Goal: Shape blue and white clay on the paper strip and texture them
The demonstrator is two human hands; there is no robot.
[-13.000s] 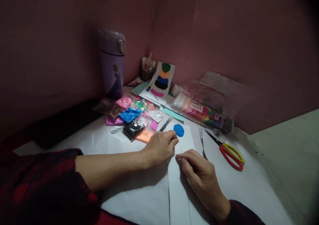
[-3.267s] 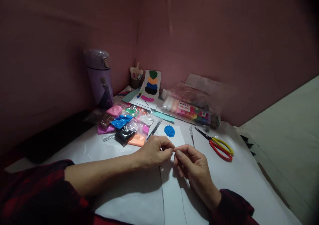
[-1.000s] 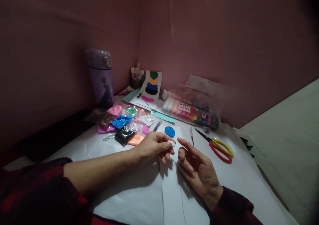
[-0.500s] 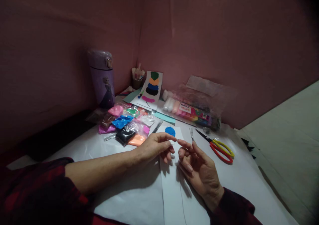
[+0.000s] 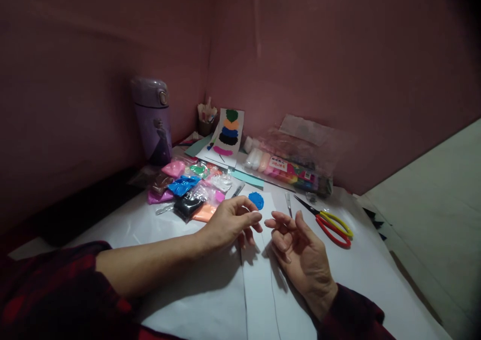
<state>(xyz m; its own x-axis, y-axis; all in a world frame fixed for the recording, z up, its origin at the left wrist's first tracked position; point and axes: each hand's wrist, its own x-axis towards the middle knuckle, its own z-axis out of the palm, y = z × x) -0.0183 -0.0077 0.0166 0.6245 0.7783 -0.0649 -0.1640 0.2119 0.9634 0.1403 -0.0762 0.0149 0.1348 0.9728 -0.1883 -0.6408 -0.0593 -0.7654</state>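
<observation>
My left hand [image 5: 233,222] hovers over a long white paper strip [image 5: 259,290], thumb and forefinger pinched together. Whatever is between those fingertips is too small to make out; a pale speck shows there. Palm up and fingers loosely curled apart, my right hand [image 5: 298,247] holds nothing, a small gap from the left fingertips. Just beyond the hands, a round blue clay patch [image 5: 256,200] lies on the strip's far end. Scissors [image 5: 326,222] with red and yellow handles lie right of my right hand, and a slim clear tool [image 5: 288,203] lies nearer to it.
Bags of coloured clay [image 5: 190,204] lie left of the strip, near a dark pen [image 5: 238,189]. A purple bottle [image 5: 154,124] stands at the back left. Behind are a card with colour patches [image 5: 227,134], a cup of sticks [image 5: 206,119] and a clear clay package [image 5: 289,167].
The two hands' fingertips, touching before, are now apart. My left forefinger has bent in toward the thumb, and my right forefinger has drawn back slightly.
</observation>
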